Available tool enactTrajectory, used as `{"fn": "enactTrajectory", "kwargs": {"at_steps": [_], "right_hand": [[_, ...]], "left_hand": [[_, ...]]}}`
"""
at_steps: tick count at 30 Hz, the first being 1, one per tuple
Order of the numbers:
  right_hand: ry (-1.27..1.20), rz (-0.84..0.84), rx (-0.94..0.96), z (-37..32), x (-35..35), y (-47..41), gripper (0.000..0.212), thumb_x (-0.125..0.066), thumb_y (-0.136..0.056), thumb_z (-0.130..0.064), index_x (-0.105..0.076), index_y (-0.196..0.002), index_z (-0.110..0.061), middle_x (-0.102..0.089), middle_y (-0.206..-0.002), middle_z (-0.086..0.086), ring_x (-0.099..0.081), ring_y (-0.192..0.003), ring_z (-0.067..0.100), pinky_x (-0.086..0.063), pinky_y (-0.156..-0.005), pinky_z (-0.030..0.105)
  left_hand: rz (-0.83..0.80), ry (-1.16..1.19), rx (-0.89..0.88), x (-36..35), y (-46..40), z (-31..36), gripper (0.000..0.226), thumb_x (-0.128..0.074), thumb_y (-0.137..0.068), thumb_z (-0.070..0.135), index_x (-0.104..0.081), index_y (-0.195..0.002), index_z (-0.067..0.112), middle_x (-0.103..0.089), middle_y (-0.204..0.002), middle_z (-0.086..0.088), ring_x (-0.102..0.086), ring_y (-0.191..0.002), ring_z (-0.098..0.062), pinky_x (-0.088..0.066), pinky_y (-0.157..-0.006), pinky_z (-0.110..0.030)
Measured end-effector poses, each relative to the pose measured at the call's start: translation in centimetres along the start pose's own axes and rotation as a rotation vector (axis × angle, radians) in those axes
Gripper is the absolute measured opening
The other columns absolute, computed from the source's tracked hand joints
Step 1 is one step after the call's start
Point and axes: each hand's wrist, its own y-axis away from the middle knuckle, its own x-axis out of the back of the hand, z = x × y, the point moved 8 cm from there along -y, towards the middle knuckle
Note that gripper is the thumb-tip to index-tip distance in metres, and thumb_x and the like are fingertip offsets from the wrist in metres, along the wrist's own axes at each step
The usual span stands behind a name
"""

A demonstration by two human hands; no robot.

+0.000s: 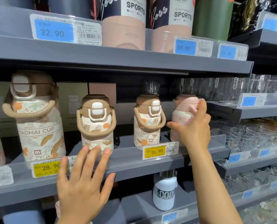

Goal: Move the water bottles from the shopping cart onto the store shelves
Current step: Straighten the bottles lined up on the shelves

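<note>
My right grip [193,126] is clamped around the pink bottle [182,117], which stands on the middle shelf [134,160] at three o'clock from a brown-lidded floral bottle [148,120]. My left grip [84,180] hangs apart, fingers spread, before the shelf edge.

Bright overhead store light is glaring off the clear shelf guards [165,32]; deep shadow is sitting under each shelf [118,57]. Wide-angle distortion is bending the softly blurred edges.
</note>
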Motion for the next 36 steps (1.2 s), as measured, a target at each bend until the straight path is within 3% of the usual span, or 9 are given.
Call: {"fn": "enactTrajectory", "kwargs": {"at_steps": [4, 7, 12, 15, 18, 23, 26, 33, 36], "right_hand": [[-0.185, -0.217, 0.084, 1.3, 0.6, -1.6, 0.117, -0.089, -0.061, -0.029, -0.012, -0.148, -0.033, -0.045, -0.143, -0.002, -0.048, -0.124, 0.019, -0.042, -0.097, 0.038], [-0.278, -0.453, 0.148, 1.5, 0.7, -2.1, 0.103, -0.088, -0.065, -0.020, -0.020, -0.138, -0.045, -0.052, -0.124, -0.024, -0.061, -0.099, -0.004, -0.053, -0.077, 0.021], [-0.317, -0.593, 0.105, 2.2, 0.8, -2.3, 0.103, -0.086, -0.066, -0.016, -0.020, -0.140, -0.044, -0.052, -0.129, -0.018, -0.060, -0.108, 0.003, -0.055, -0.080, 0.024], [-0.185, -0.409, 0.081, 2.4, 1.9, -1.9, 0.119, -0.085, -0.062, -0.045, -0.005, -0.151, -0.037, -0.033, -0.152, -0.005, -0.036, -0.137, 0.017, -0.038, -0.106, 0.041], [-0.043, -0.128, 0.037, 0.7, 2.0, -0.3, 0.124, -0.078, -0.062, -0.061, 0.000, -0.152, -0.028, -0.029, -0.150, 0.009, -0.033, -0.135, 0.031, -0.037, -0.102, 0.051], [0.007, -0.023, 0.019, 0.1, 0.8, 0.0, 0.121, -0.084, -0.066, -0.044, -0.002, -0.152, -0.023, -0.029, -0.142, 0.015, -0.046, -0.121, 0.040, -0.044, -0.092, 0.048], [0.070, 0.015, 0.037, 0.4, 1.4, 0.0, 0.118, -0.085, -0.062, -0.049, -0.011, -0.150, -0.023, -0.035, -0.137, 0.014, -0.048, -0.118, 0.040, -0.046, -0.091, 0.052], [-0.053, 0.077, 0.158, 0.7, 2.9, 1.5, 0.074, -0.076, -0.077, -0.038, -0.040, -0.137, -0.017, -0.036, -0.131, 0.009, -0.050, -0.112, 0.032, -0.044, -0.092, 0.043], [0.003, 0.176, 0.167, 0.3, 3.1, 2.1, 0.078, -0.079, -0.074, -0.036, -0.041, -0.137, -0.011, -0.043, -0.126, 0.015, -0.049, -0.106, 0.037, -0.042, -0.088, 0.043]], "left_hand": [[0.001, -0.006, -0.012, -0.1, 0.1, 0.0, 0.053, -0.045, -0.091, 0.042, -0.047, -0.138, 0.017, -0.061, -0.129, -0.014, -0.046, -0.126, -0.031, -0.030, -0.104, -0.059], [0.004, -0.009, -0.013, -0.1, 0.0, 0.1, 0.053, -0.046, -0.091, 0.042, -0.048, -0.137, 0.016, -0.061, -0.128, -0.015, -0.047, -0.125, -0.032, -0.030, -0.103, -0.060], [0.006, -0.020, -0.018, -0.2, 0.0, 0.0, 0.055, -0.046, -0.091, 0.042, -0.046, -0.139, 0.016, -0.058, -0.131, -0.014, -0.047, -0.125, -0.032, -0.030, -0.102, -0.061], [0.024, -0.032, -0.024, -0.2, 0.1, 0.1, 0.055, -0.046, -0.090, 0.042, -0.047, -0.138, 0.016, -0.053, -0.133, -0.012, -0.047, -0.125, -0.032, -0.030, -0.103, -0.061], [0.032, -0.040, -0.026, -0.2, 0.0, 0.2, 0.055, -0.046, -0.090, 0.042, -0.047, -0.138, 0.016, -0.051, -0.134, -0.012, -0.046, -0.125, -0.032, -0.030, -0.103, -0.060], [0.018, -0.027, -0.033, -0.2, 0.0, 0.2, 0.054, -0.046, -0.089, 0.041, -0.047, -0.137, 0.016, -0.058, -0.130, -0.015, -0.047, -0.124, -0.033, -0.029, -0.104, -0.060], [0.013, -0.025, -0.032, -0.4, 0.0, 0.3, 0.054, -0.047, -0.088, 0.042, -0.048, -0.136, 0.016, -0.061, -0.128, -0.016, -0.047, -0.124, -0.033, -0.030, -0.102, -0.061], [0.018, -0.042, -0.035, -0.5, 0.1, 0.2, 0.055, -0.046, -0.090, 0.041, -0.047, -0.138, 0.015, -0.058, -0.129, -0.015, -0.047, -0.124, -0.033, -0.029, -0.104, -0.060], [0.022, -0.031, -0.024, -0.5, 0.1, 0.2, 0.054, -0.047, -0.089, 0.040, -0.050, -0.136, 0.014, -0.060, -0.126, -0.017, -0.048, -0.122, -0.034, -0.030, -0.102, -0.061]]}}
